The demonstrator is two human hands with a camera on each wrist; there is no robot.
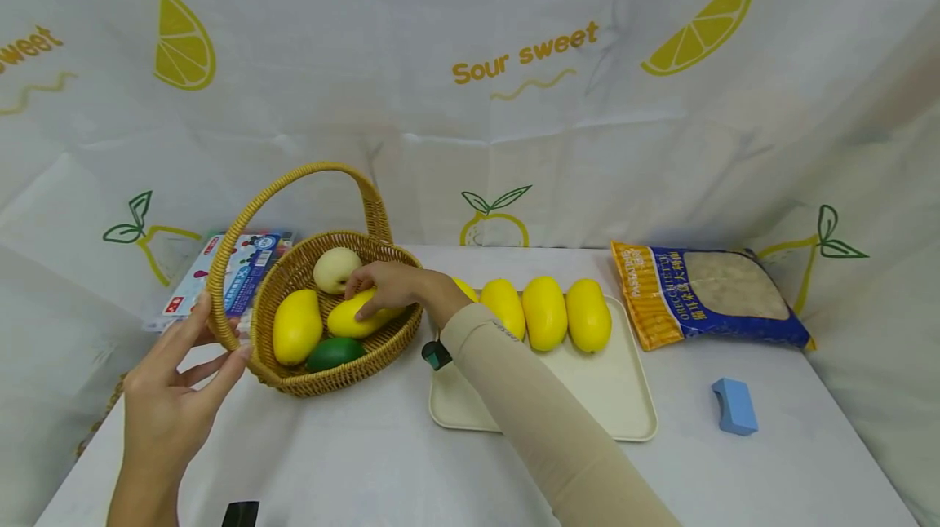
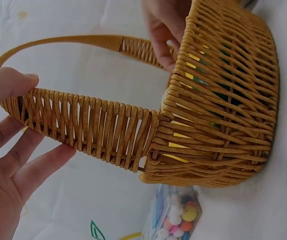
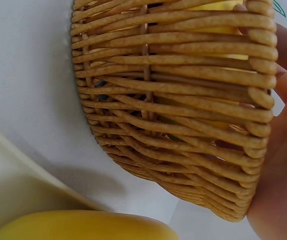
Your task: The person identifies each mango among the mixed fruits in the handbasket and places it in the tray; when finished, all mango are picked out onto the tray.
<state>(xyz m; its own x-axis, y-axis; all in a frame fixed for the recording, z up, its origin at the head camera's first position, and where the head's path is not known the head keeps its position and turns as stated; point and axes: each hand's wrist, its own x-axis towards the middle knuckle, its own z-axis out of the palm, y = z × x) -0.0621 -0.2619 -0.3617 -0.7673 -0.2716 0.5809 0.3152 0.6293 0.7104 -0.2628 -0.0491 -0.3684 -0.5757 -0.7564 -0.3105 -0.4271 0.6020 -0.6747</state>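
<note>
A wicker basket stands at the left of the table. My left hand pinches its arched handle, thumb on one side and fingers on the other. Reaching over the rim, my right hand grips a yellow mango inside the basket. Around that mango lie another yellow mango, a dark green oval fruit and a pale round fruit. In the right wrist view the basket's woven wall hides most of the fingers and fruit.
Right of the basket, a cream tray holds several yellow mangoes, partly behind the right arm. Farther right are a blue and orange pasta bag and a blue block. Flat colourful packages lie behind the basket.
</note>
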